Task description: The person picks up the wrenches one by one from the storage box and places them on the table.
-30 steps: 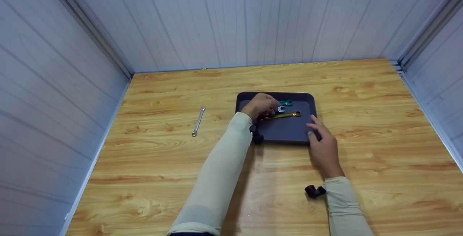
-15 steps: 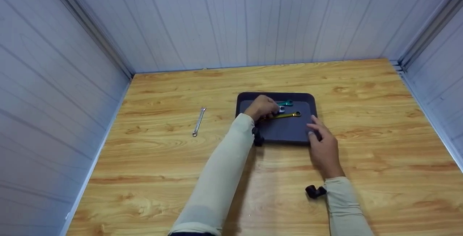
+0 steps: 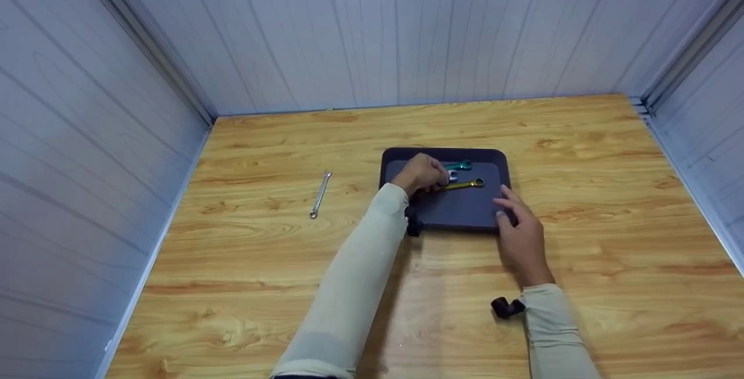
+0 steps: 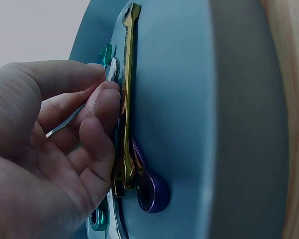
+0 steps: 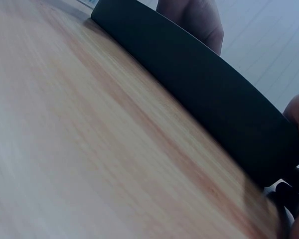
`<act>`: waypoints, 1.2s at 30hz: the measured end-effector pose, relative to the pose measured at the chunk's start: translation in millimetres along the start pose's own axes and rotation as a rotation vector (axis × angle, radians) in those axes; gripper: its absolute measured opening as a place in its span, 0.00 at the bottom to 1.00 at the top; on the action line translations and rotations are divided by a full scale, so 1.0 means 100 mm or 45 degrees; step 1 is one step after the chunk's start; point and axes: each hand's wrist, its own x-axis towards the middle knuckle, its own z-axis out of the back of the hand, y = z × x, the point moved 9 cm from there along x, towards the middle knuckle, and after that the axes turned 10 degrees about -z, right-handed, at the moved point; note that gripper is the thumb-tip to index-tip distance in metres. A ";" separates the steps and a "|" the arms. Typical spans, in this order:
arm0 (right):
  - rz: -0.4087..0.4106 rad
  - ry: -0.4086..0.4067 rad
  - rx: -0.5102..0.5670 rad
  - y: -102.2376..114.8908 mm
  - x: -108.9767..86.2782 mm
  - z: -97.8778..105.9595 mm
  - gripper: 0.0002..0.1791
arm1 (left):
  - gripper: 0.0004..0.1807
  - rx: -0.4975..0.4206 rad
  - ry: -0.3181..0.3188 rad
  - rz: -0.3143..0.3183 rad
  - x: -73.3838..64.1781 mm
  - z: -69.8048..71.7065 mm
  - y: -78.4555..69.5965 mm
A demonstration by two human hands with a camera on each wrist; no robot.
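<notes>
In the head view my left hand (image 3: 421, 172) reaches into a dark grey tray (image 3: 459, 216). Its thumb and fingertips pinch a silver wrench (image 4: 114, 67), whose far end shows just past the fingers. Beside it lie a green wrench (image 3: 463, 165) and a gold wrench (image 3: 465, 184). The left wrist view also shows a purple wrench (image 4: 154, 192), its ring end poking out under the gold one. My fingers hide the silver wrench's middle. My right hand (image 3: 520, 239) rests at the tray's near right corner, fingers extended along the rim.
Another silver wrench (image 3: 320, 195) lies on the wood-grain table (image 3: 250, 263), left of the tray. Pale panel walls (image 3: 372, 36) enclose the table at the back and both sides. A small black camera (image 3: 507, 307) sits at the right wrist.
My left hand has shifted slightly to the right and nearer inside the tray, covering more of the gold wrench's left end. The right hand and the tray have stayed put.
</notes>
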 end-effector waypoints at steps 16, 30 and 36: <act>0.005 0.020 0.001 -0.05 -0.02 -0.03 0.16 | 0.04 0.165 0.009 0.035 -0.08 0.00 0.11; 0.013 0.020 -0.015 0.00 -0.01 -0.03 0.16 | 0.04 0.283 0.070 0.009 -0.11 0.06 0.09; -0.001 0.015 -0.006 0.01 0.00 -0.01 0.16 | 0.02 0.331 0.117 -0.037 -0.12 0.04 0.04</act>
